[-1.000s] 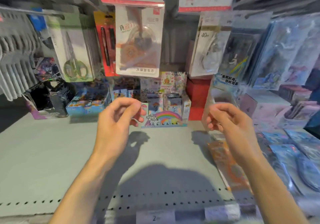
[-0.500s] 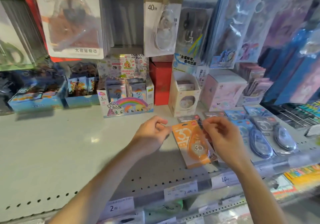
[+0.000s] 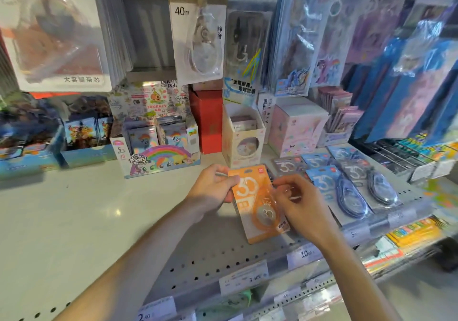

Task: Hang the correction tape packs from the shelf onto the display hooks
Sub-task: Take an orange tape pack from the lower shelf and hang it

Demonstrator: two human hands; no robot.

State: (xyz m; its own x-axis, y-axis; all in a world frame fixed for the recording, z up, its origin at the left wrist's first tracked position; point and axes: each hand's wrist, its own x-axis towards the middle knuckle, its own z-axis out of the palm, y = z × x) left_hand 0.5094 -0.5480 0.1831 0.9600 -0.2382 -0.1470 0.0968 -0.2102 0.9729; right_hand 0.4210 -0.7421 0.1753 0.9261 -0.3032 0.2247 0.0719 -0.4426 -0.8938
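Note:
An orange correction tape pack (image 3: 257, 204) marked "30" lies tilted just above the white shelf (image 3: 74, 216). My left hand (image 3: 210, 187) pinches its upper left edge. My right hand (image 3: 297, 204) grips its right side over the clear blister. Several blue and grey "30" packs (image 3: 347, 187) lie flat on the shelf to the right. A white "40m" tape pack (image 3: 198, 35) hangs from a hook above, with an orange refill pack (image 3: 54, 35) hanging at the upper left. The hooks themselves are hidden behind the hanging packs.
A rainbow pony card box (image 3: 158, 154), a red box (image 3: 208, 120) and pink boxes (image 3: 297, 125) stand along the back of the shelf. Blue hanging packs (image 3: 409, 85) crowd the right. Price tags (image 3: 247, 278) line the shelf's front edge.
One second ago both hands hung empty over the shelf. The view swung right and down, and both hands came together on the orange pack and now hold it.

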